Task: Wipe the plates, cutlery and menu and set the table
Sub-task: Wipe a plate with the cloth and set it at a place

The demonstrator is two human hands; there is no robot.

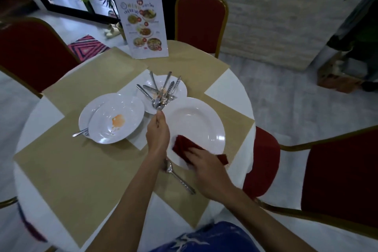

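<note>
My left hand (158, 134) pinches the end of one piece of cutlery from the pile (162, 93) lying across a stained white plate (180, 89) at the table's middle. My right hand (206, 166) presses a dark red cloth (185, 144) onto the near rim of a large clean white plate (196, 127). To the left, a plate with an orange stain (116, 118) sits stacked on another plate, with a fork (80, 133) sticking out beneath. Another fork (180, 179) lies on the mat below the large plate. The menu (143, 26) stands upright at the far edge.
Beige placemats (86, 172) cover the round white table (36, 120). Red chairs with gold frames stand at the far side (201, 20), the left (34, 55) and the right (343, 180). A patterned floor mat (88, 46) lies beyond the table.
</note>
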